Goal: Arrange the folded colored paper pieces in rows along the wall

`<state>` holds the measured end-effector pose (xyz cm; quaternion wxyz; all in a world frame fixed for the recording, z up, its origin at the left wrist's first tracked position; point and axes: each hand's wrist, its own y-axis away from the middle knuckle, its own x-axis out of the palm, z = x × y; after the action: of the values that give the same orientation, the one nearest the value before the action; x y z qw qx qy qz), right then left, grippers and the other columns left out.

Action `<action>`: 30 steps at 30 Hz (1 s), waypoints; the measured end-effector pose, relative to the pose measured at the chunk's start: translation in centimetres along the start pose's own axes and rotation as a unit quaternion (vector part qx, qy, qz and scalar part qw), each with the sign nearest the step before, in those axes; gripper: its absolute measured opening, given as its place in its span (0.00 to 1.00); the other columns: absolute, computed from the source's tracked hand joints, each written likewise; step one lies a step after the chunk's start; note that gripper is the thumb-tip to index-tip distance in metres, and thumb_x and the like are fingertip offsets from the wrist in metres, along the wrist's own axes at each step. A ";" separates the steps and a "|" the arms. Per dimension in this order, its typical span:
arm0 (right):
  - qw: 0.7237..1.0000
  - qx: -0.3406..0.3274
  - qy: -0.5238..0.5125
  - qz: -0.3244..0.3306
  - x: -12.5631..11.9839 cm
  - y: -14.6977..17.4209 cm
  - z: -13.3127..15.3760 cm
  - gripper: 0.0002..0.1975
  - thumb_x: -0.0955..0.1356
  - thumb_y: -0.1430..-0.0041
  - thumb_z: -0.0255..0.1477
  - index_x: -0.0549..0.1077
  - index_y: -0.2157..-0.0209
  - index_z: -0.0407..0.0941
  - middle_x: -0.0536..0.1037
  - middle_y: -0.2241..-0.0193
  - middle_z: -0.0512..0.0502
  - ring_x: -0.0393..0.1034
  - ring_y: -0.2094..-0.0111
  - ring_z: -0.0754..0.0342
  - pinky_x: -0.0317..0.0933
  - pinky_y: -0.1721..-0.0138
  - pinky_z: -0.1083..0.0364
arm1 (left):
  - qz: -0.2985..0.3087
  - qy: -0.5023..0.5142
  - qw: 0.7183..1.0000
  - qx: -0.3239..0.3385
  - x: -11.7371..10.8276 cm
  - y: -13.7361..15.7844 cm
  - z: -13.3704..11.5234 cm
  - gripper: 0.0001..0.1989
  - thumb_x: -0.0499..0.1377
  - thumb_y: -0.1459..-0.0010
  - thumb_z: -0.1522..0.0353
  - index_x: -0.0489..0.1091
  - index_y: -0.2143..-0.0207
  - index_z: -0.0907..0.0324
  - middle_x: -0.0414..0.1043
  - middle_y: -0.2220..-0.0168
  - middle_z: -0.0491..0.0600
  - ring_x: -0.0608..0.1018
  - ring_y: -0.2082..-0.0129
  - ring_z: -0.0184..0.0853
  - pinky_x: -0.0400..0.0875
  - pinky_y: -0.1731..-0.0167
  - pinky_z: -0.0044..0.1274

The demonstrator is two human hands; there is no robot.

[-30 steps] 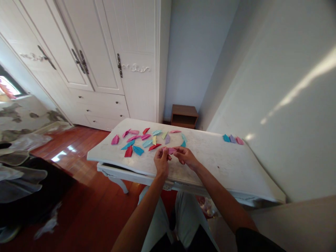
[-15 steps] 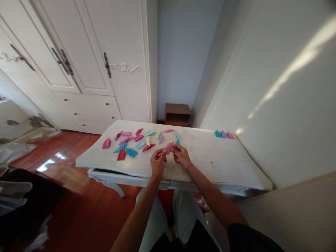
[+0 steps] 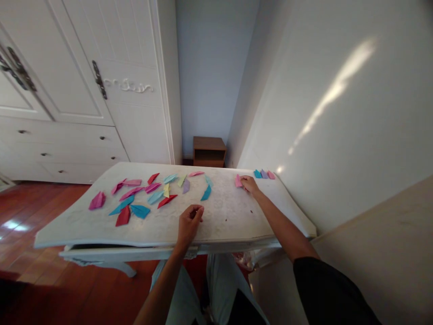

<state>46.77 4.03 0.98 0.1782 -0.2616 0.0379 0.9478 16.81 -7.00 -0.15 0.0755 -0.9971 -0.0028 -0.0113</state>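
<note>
Right hand is pinching likely light, easily creased pink paper by its edge, left hand curling, closure unclear!

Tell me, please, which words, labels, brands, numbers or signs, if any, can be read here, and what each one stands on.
There is no readable text: none on the pink folded piece in the right hand, the other folded pieces, the white table or the wardrobe, whose raised scrollwork is ornament, not lettering.
</note>
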 end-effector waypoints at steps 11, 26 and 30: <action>0.954 0.021 0.290 -0.066 -3.6 -4.9 -1.4 0.13 0.62 0.35 0.31 0.75 0.63 0.39 0.78 0.64 0.40 0.73 0.62 0.52 0.65 0.61 0.55 | -0.023 -0.016 1.000 -0.014 -0.1 -0.5 -0.8 0.15 0.62 0.51 0.57 0.73 0.71 0.61 0.69 0.82 0.44 0.72 0.81 0.30 0.68 0.78 0.21; 0.875 -0.051 0.477 -0.069 -2.7 1.0 -2.1 0.17 0.58 0.35 0.32 0.73 0.51 0.48 0.67 0.45 0.39 0.74 0.62 0.50 0.65 0.63 0.53 | -0.044 -0.040 0.998 -0.021 0.0 -0.5 -1.1 0.17 0.63 0.51 0.54 0.74 0.71 0.60 0.68 0.83 0.43 0.71 0.81 0.31 0.66 0.78 0.21; 0.870 -0.057 0.483 -0.079 -2.3 0.4 -2.2 0.21 0.57 0.34 0.30 0.63 0.41 0.48 0.68 0.48 0.37 0.74 0.61 0.49 0.65 0.64 0.53 | -0.050 -0.042 0.997 -0.029 0.1 -0.5 -0.9 0.18 0.63 0.51 0.54 0.73 0.71 0.60 0.68 0.82 0.44 0.71 0.80 0.31 0.67 0.77 0.21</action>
<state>49.54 2.59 0.26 0.1970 -0.6982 0.0443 0.6868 16.88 -6.62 0.85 0.0456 -0.9971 -0.0552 0.0266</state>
